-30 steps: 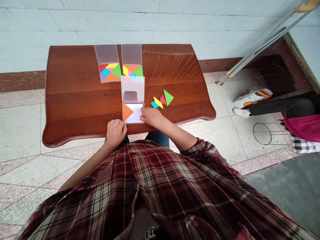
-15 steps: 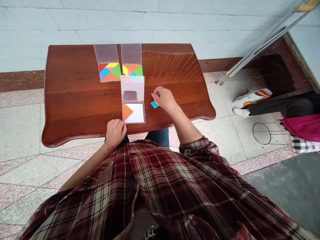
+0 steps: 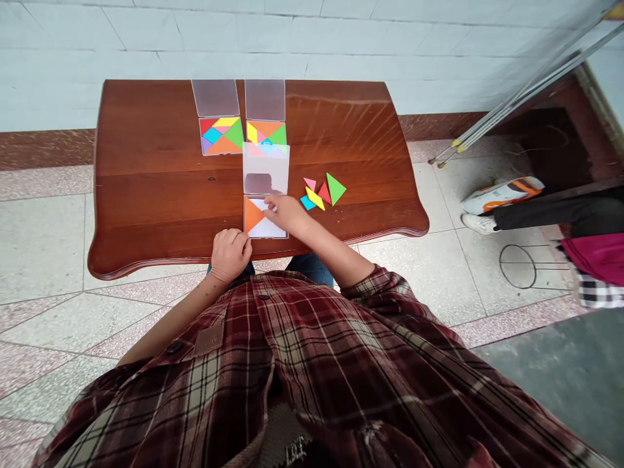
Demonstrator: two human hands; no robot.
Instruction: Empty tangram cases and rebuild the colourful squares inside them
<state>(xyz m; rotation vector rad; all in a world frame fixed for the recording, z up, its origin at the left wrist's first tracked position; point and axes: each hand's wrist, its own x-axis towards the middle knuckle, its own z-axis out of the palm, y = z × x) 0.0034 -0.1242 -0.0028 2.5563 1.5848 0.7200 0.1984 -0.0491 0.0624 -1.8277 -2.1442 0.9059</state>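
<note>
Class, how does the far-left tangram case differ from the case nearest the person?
The far-left case is full of coloured pieces; the nearest case shows an orange triangle and bare white. The right hand touches only the nearest case. Both have clear lids open behind them.

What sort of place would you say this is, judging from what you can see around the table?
It looks like a plain room in a home, though I can't be certain: a polished wooden table stands by a pale tiled wall, over a tiled floor, with a white shoe nearby.
</note>
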